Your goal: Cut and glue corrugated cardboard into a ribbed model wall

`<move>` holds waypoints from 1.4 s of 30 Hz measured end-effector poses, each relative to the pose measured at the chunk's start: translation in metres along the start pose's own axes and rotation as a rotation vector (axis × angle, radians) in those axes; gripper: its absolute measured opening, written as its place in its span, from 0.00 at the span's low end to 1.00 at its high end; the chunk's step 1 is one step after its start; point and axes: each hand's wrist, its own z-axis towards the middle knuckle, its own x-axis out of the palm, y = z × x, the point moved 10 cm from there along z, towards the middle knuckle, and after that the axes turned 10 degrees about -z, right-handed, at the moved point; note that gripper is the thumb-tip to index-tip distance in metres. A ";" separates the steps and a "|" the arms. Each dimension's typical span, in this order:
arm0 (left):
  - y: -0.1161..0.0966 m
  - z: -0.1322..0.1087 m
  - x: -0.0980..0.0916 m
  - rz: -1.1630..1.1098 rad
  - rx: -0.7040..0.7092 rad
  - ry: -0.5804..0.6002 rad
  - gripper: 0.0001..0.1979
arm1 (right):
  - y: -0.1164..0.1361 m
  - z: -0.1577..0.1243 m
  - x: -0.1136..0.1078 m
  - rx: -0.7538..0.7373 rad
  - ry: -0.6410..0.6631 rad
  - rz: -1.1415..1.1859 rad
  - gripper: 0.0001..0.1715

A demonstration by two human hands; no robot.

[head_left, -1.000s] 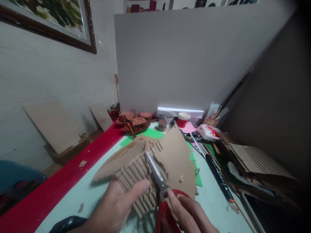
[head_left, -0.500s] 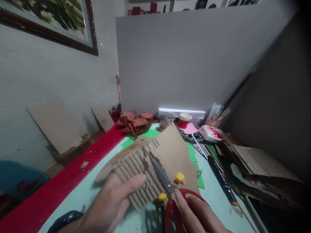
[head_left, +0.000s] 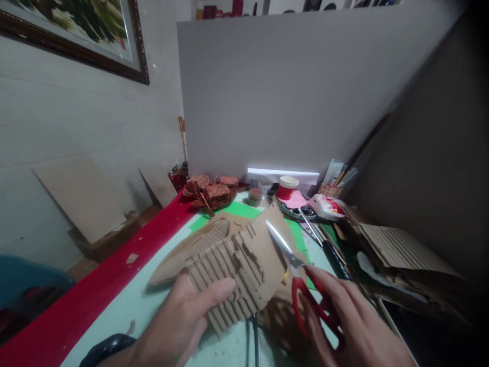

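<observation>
A brown corrugated cardboard piece (head_left: 229,255), cut into strips along one side, lies on the pale green table (head_left: 126,311). My left hand (head_left: 179,321) holds its near edge, thumb on top and fingers under it. My right hand (head_left: 355,326) grips red-handled scissors (head_left: 301,275). Their blades are shut and point up and left over the cardboard's right part, lifted off it.
A red strip (head_left: 114,275) runs along the table's left edge. At the back stand brown model pieces (head_left: 212,193), a red paper cup (head_left: 287,188), a small jar (head_left: 254,196) and a brush pot (head_left: 330,189). Corrugated sheets (head_left: 397,244) and long tools (head_left: 332,255) crowd the right side.
The scissors have come out of the cut and moved right and up, away from the strips. My left hand still holds the cardboard in the same spot.
</observation>
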 end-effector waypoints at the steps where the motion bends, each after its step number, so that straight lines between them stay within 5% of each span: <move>1: -0.001 0.000 0.000 -0.005 0.005 0.001 0.45 | -0.005 0.003 0.002 -0.008 0.028 -0.044 0.22; 11: -0.004 -0.001 0.005 0.006 -0.003 0.065 0.43 | -0.035 -0.007 0.046 0.063 0.335 -0.089 0.12; 16: -0.007 -0.003 0.013 0.060 0.062 0.126 0.34 | -0.005 0.019 -0.001 0.042 0.108 0.092 0.11; 21: -0.007 -0.003 0.009 0.212 0.102 0.122 0.25 | 0.053 0.048 -0.038 -0.003 -0.072 0.460 0.14; 28: -0.016 -0.008 0.027 0.352 0.214 0.296 0.16 | 0.078 0.067 -0.025 0.034 -0.097 0.551 0.10; 36: -0.028 -0.007 0.026 0.398 0.353 0.257 0.11 | 0.073 0.078 -0.020 0.160 -0.104 0.618 0.03; 42: -0.025 -0.006 0.028 0.380 0.343 0.309 0.11 | 0.078 0.080 -0.024 0.045 -0.122 0.674 0.07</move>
